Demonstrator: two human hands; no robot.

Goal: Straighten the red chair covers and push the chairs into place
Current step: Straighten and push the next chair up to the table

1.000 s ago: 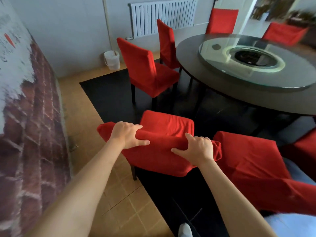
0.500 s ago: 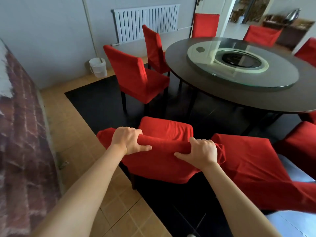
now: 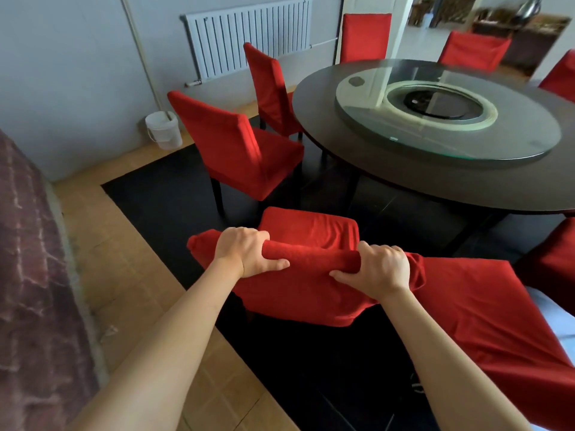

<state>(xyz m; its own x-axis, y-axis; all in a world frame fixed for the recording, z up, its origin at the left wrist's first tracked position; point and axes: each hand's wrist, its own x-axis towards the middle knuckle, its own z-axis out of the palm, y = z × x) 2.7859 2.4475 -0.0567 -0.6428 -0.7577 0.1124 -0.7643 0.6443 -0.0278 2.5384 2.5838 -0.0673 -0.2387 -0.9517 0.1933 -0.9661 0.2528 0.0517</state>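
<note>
A red-covered chair (image 3: 306, 231) stands right in front of me, its seat facing the round dark table (image 3: 404, 169). My left hand (image 3: 245, 255) grips the top of its backrest near the left corner, fingers curled over the cloth. My right hand (image 3: 381, 270) grips the same top edge near the right corner. The cover on the backrest is bunched into a roll under both hands. A second red-covered chair (image 3: 476, 306) sits close at the right, touching this one's back.
Two more red chairs (image 3: 236, 150) (image 3: 270, 88) stand at the table's left side, others at its far side. A white bucket (image 3: 163, 129) sits by the wall under a radiator (image 3: 249, 35). A brick wall (image 3: 34, 275) runs along the left. A black mat (image 3: 161, 197) covers the floor.
Both hands keep their grip on the backrest top. The view has come nearer the table and turned a little left; the chair looks slightly closer to the table.
</note>
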